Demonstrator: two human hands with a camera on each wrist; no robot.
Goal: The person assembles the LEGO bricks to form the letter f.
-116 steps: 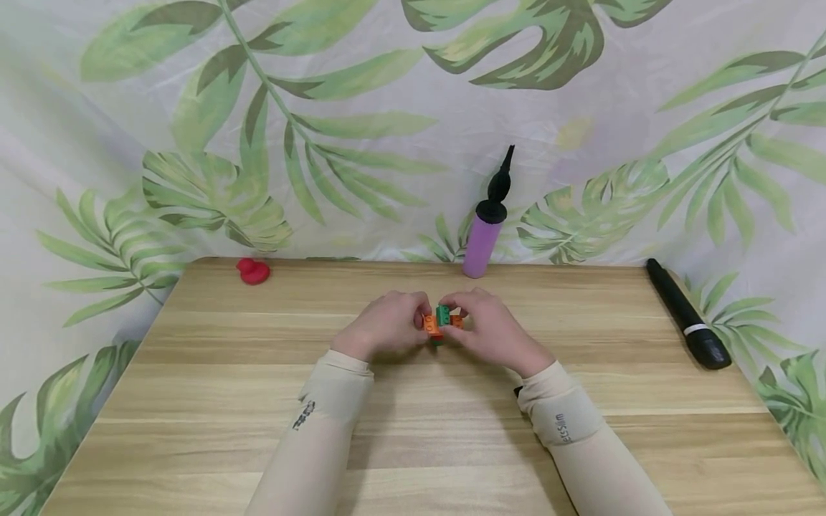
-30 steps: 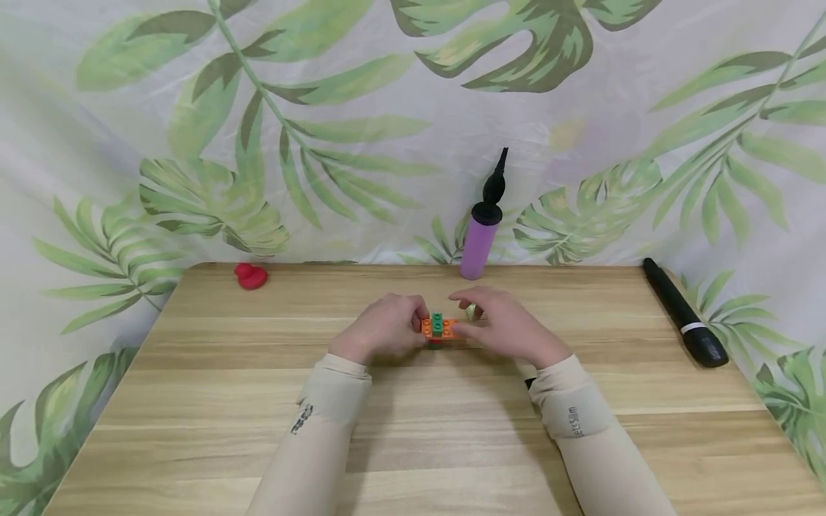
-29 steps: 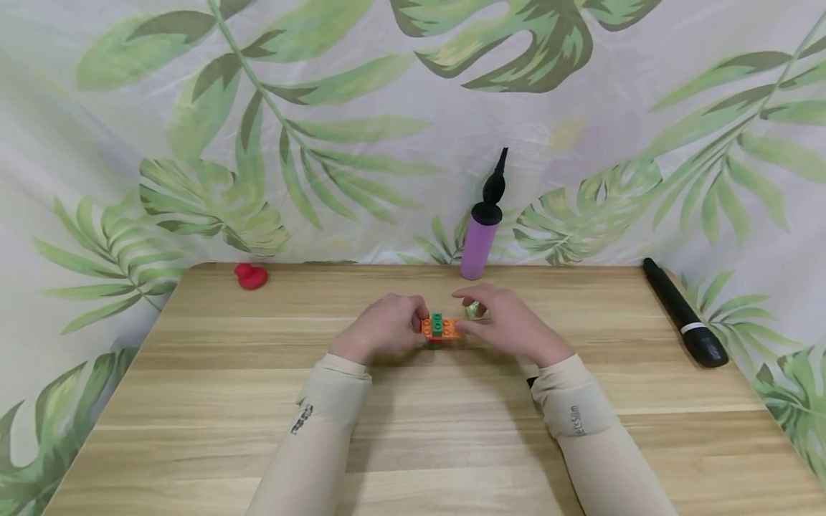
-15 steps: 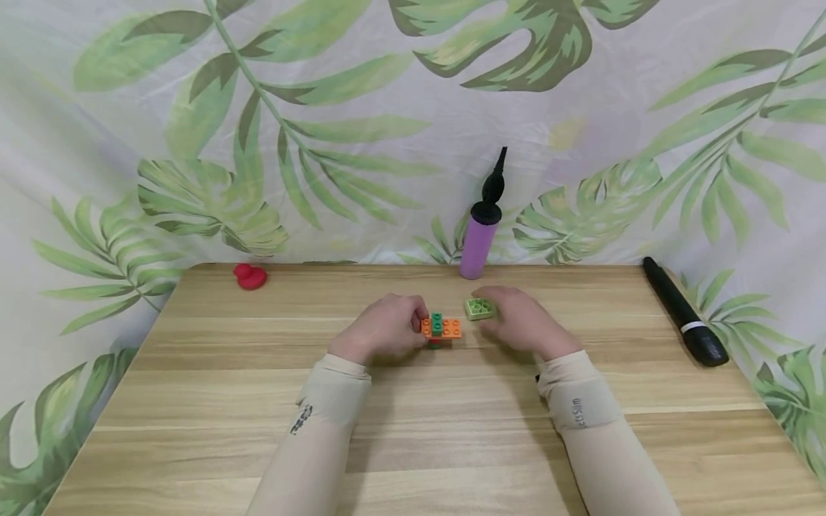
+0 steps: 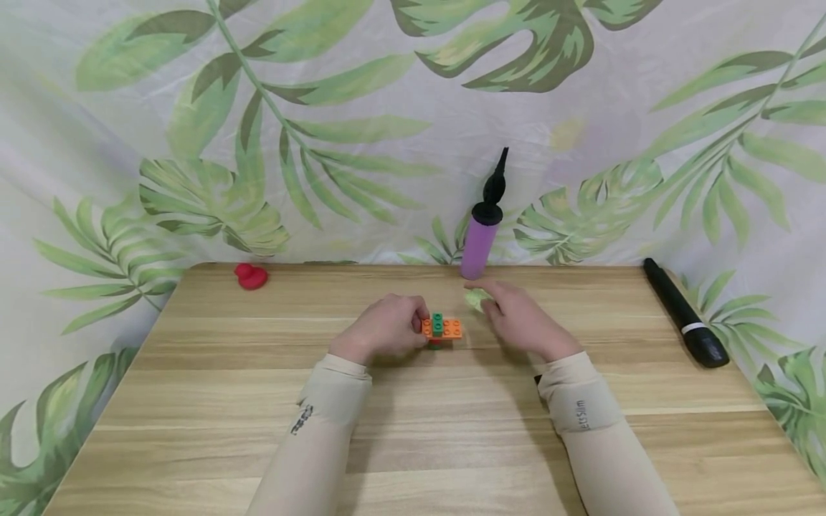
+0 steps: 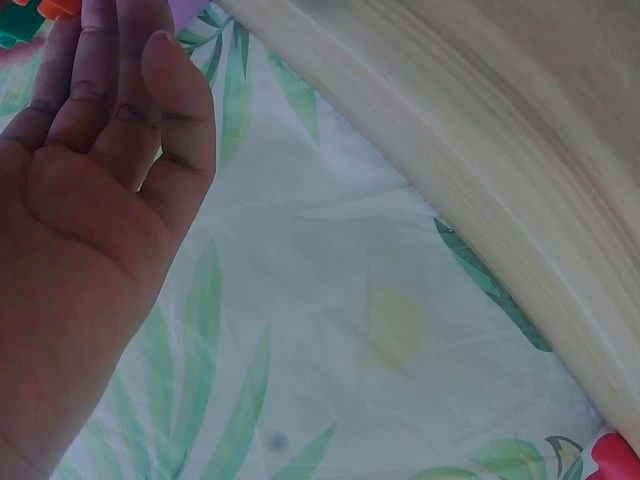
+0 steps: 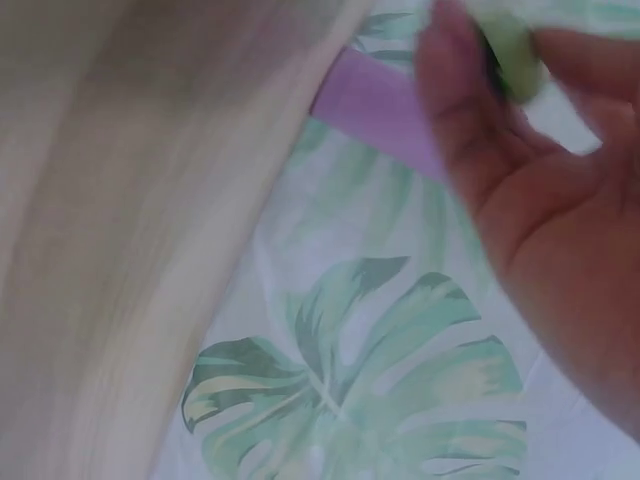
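In the head view my left hand (image 5: 386, 327) grips the left end of a small stack of toy building bricks. An orange studded brick (image 5: 454, 328) forms its wide layer, and a green brick (image 5: 437, 325) sits across the top. Red and green show underneath. The left wrist view catches only a corner of the orange brick (image 6: 60, 8) past the fingers. To the right of the stack, my right hand (image 5: 520, 317) pinches a light green brick (image 5: 477, 299) between thumb and fingers. That light green brick (image 7: 512, 58) is blurred in the right wrist view.
A purple balloon pump (image 5: 479, 247) with a black nozzle stands at the table's back edge, just behind my right hand. A red rubber duck (image 5: 250, 276) sits at the back left. Along the right edge lies a black microphone (image 5: 687, 315). A leaf-print cloth (image 5: 361, 244) hangs behind the wooden table (image 5: 426, 444).
My right hand has left the stack, where the green brick now sits on the orange one, and moved right with the light green brick, turning it. My left hand has stayed in place.
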